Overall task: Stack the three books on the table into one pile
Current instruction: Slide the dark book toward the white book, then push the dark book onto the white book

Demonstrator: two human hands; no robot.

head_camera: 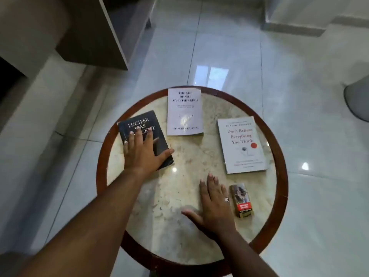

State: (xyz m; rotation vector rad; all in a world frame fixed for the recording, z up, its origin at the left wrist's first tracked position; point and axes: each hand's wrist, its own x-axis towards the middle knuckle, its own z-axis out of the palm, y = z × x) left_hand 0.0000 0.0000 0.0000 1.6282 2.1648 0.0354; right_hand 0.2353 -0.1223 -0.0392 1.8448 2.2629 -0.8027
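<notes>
Three books lie apart on a round marble table (189, 232) with a dark wooden rim. A black book (139, 121) titled "Lucifer Was Innocent" is at the left. My left hand (142, 151) rests flat on its cover, fingers spread, thumb at its near right edge. A pale lilac book (184, 111), "The Art of Not Overthinking", lies at the far middle. A white book (241, 144), "Don't Believe Everything You Think", lies at the right. My right hand (214, 204) lies flat on the bare tabletop near the front, holding nothing.
A small cigarette pack (242, 199) lies just right of my right hand, below the white book. Glossy white floor tiles surround the table. A wooden cabinet (89, 31) stands at the far left, and a grey rounded object (357, 100) sits at the right edge.
</notes>
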